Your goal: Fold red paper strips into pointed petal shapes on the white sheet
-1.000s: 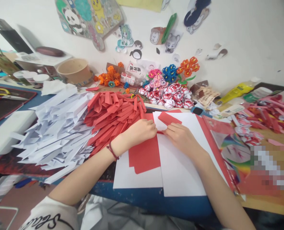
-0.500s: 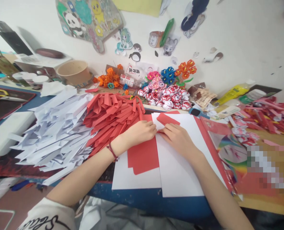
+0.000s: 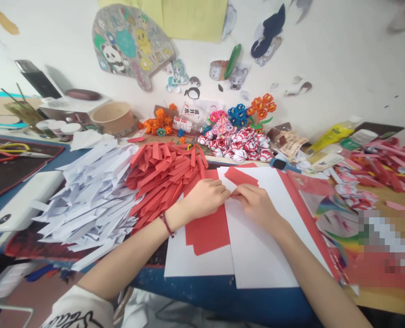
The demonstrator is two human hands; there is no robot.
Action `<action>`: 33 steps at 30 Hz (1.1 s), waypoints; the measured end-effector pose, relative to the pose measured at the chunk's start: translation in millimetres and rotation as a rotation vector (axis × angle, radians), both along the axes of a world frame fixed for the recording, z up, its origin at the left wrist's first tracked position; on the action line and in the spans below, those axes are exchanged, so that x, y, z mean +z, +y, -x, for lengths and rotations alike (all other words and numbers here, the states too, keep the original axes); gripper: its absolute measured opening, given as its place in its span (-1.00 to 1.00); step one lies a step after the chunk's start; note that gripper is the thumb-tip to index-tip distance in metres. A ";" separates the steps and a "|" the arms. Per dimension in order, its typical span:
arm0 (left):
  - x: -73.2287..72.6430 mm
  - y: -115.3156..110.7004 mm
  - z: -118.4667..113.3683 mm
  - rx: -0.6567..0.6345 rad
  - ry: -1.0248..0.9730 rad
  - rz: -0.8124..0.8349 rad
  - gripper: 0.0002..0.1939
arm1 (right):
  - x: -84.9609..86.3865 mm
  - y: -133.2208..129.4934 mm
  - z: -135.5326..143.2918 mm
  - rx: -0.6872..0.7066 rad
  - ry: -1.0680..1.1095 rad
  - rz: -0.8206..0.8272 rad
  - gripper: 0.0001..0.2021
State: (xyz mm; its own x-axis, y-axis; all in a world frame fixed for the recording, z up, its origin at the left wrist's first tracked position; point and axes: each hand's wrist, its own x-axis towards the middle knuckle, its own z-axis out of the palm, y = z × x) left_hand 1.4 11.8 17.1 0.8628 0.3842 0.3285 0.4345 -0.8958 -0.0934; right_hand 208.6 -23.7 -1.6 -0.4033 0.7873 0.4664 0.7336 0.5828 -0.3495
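Note:
My left hand (image 3: 207,198) and my right hand (image 3: 257,205) meet fingertip to fingertip above the paper sheets. Both are closed in a pinch on a small piece of red paper, mostly hidden by the fingers. Just beyond my right fingers lie small red paper rectangles (image 3: 240,176) on a white sheet (image 3: 257,255). Larger red paper (image 3: 209,232) rests partly under my left hand, over another white sheet (image 3: 199,266). Left of my hands is a heap of folded red strips (image 3: 168,168), beside a bigger heap of folded white strips (image 3: 89,196).
Red-and-white paper flowers (image 3: 240,143) and a blue smartwatch (image 3: 279,164) are behind the sheets. Scissors (image 3: 14,152) and a white power bank (image 3: 25,200) lie at the left. More pink-red strips (image 3: 387,164) are piled at the right. A cardboard bowl (image 3: 112,116) stands at the back.
The view has tilted up and shifted, so the scene sits lower and slightly to the right. My hands stay together, with the fingertips drawn slightly nearer me from the small red rectangles.

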 end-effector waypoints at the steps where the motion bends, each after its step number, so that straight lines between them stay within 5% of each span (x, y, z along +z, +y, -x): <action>1: 1.5 -0.4 0.7 0.019 -0.004 0.002 -0.83 | -0.2 0.7 -1.0 -0.022 0.016 -0.024 -0.83; 9: 17.1 -2.8 6.4 0.077 -0.036 0.010 -0.80 | 1.0 5.7 -4.3 0.033 0.180 -0.155 -0.82; 16: 36.6 0.1 13.1 0.118 -0.028 0.029 -0.76 | -0.6 9.2 -13.9 -0.065 0.238 -0.226 -0.77; 22: 63.3 4.4 36.4 0.557 -0.020 -0.050 -0.81 | -4.9 15.7 -17.2 -0.291 0.165 -0.170 -0.79; 25: 61.3 7.2 49.2 0.753 0.002 -0.077 -0.80 | -5.2 18.1 -17.7 -0.376 0.067 -0.092 -0.80; 33: 42.7 8.7 46.6 0.830 0.021 -0.290 -0.76 | -17.7 24.0 -27.2 -0.443 -0.078 -0.028 -0.69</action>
